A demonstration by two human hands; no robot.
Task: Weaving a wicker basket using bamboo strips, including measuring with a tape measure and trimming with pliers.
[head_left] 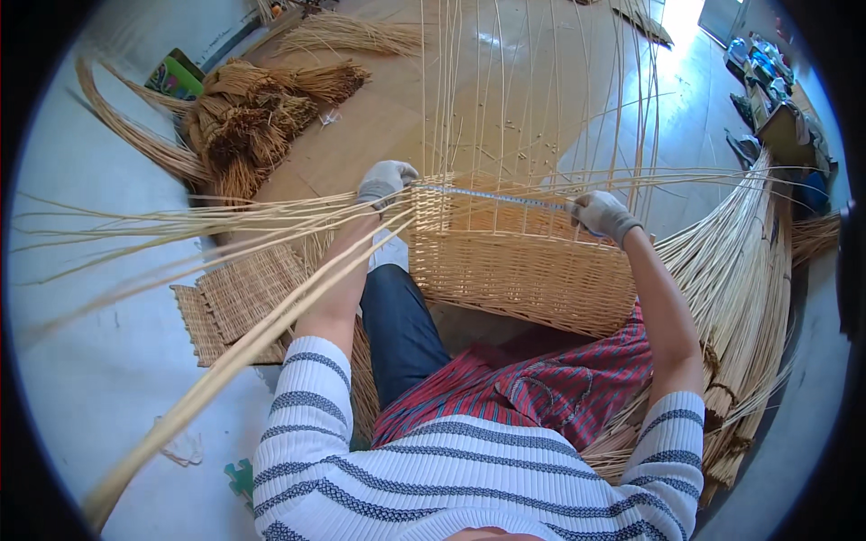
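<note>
A half-woven wicker basket (523, 279) rests tilted in front of my lap, with long upright willow rods (501, 86) rising from its far side. Across its top runs a thin pale measuring tape (496, 195), stretched nearly straight. My left hand (386, 183), in a light grey work glove, pinches one end of the tape at the basket's left corner. At the right side my right hand (603, 215), gloved too, is closed on the tape's other end; what lies inside its palm is hidden. Loose rods (298, 221) stick out leftward past my left wrist.
Bundles of brown rods (253, 126) lie on the floor at the far left. Flat woven panels (248, 293) are beside my left leg. A big sheaf of pale rods (735, 261) leans at the right, near a cluttered box (789, 135). Small clippings lie beyond the basket.
</note>
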